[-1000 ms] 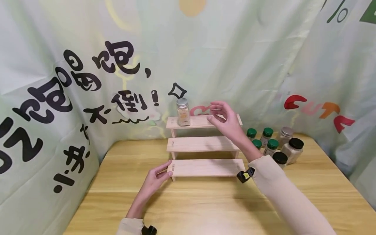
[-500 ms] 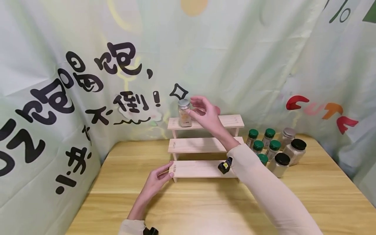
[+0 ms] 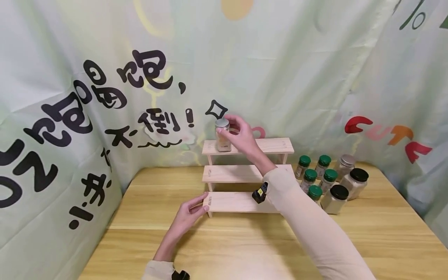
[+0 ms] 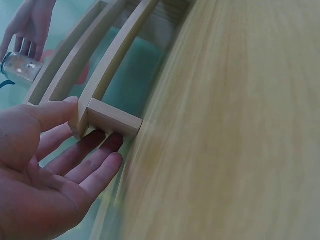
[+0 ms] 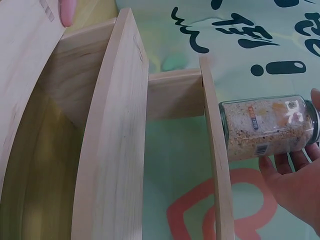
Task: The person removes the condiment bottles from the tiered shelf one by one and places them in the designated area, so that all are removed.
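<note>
A glass seasoning jar (image 3: 223, 136) with a silver lid stands upright near the left end of the top tier of a three-tier wooden rack (image 3: 248, 174). Around its upper part, my right hand (image 3: 242, 137) grips it with thumb and fingers. Pale grains and a label show through the glass jar (image 5: 267, 125) in the right wrist view. At the lowest tier's left end, my left hand (image 3: 187, 214) holds the rack. In the left wrist view, that hand's thumb (image 4: 57, 112) lies on the board's edge and its fingertips are at the end support (image 4: 114, 119).
Right of the rack stand several green-lidded jars (image 3: 309, 179), two black-lidded jars (image 3: 335, 199) and another silver-lidded jar (image 3: 345, 165). A printed curtain (image 3: 297, 77) hangs behind the wooden table (image 3: 157, 194).
My right hand has moved left over the top tier and closed around the silver-lidded jar. The left hand has stayed at the rack's lower left end.
</note>
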A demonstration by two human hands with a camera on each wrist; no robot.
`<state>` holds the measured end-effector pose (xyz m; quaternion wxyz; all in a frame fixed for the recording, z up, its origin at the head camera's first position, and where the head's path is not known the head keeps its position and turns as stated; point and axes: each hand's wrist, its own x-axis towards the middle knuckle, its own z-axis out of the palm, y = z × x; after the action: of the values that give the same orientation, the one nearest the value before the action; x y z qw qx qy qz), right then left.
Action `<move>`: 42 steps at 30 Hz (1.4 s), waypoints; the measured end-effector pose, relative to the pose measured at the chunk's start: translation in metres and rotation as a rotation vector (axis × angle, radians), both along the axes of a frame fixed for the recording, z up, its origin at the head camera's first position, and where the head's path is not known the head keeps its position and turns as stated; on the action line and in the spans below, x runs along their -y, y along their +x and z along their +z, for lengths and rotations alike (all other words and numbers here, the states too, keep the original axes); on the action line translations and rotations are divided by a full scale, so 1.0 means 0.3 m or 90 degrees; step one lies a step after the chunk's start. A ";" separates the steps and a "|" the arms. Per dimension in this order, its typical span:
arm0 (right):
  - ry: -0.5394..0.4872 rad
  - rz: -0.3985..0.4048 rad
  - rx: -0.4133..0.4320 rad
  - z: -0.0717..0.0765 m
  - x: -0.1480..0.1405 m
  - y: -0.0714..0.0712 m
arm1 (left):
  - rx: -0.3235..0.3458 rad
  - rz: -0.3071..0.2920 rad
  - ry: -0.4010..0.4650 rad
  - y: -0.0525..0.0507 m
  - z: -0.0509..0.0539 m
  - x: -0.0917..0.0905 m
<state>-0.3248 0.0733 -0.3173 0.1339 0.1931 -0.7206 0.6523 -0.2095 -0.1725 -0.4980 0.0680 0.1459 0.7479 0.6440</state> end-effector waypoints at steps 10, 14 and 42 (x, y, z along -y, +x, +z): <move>-0.013 -0.025 0.008 -0.004 0.005 -0.005 | 0.020 0.002 0.010 0.014 0.002 -0.014; 0.000 -0.020 0.008 0.002 -0.003 0.007 | 0.019 -0.001 0.011 0.016 0.000 -0.014; 0.060 -0.028 0.038 0.080 -0.113 0.189 | 0.015 0.011 0.009 0.002 0.004 -0.001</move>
<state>-0.2682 0.1072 -0.2933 0.1174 0.1643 -0.7583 0.6198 -0.2089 -0.1720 -0.4969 0.0701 0.1327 0.7437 0.6515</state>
